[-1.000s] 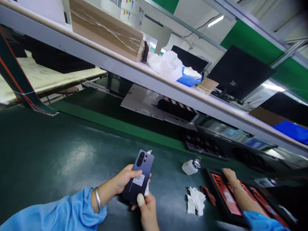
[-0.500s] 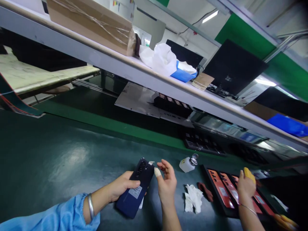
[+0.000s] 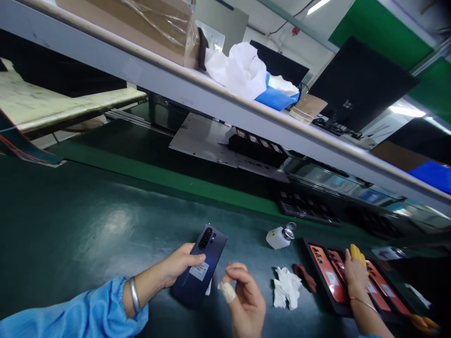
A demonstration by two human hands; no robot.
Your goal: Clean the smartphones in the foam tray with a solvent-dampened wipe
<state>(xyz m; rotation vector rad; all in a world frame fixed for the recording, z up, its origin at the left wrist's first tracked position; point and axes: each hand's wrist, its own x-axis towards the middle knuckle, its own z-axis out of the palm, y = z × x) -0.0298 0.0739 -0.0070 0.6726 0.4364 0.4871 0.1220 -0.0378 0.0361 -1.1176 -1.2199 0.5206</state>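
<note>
My left hand (image 3: 179, 265) is closed around a dark blue phone (image 3: 200, 265), its thumb lying across the back. The phone's back faces up, with cameras at the top and a white label (image 3: 199, 271) in the middle. Something white shows past its lower right edge. My right hand (image 3: 244, 298) is beside the phone, apart from it, fingers curled in toward a thumb with a pale covering on its tip. Whether a small piece sits between thumb and fingers is too unclear to tell. Crumpled white cloths (image 3: 287, 286) lie to its right.
A white dispenser bottle (image 3: 280, 236) stands beyond the cloths, near a reddish-brown cloth (image 3: 305, 277). At right, a co-worker's hand (image 3: 355, 272) with yellow finger covers is over a black tray (image 3: 336, 307) of orange-backed phones. A shelf (image 3: 211, 96) crosses above the bench.
My right hand has drawn down and away from the phone's top corner, its fingers more curled. The small white tab at that corner no longer shows. The phone's back now catches more light.
</note>
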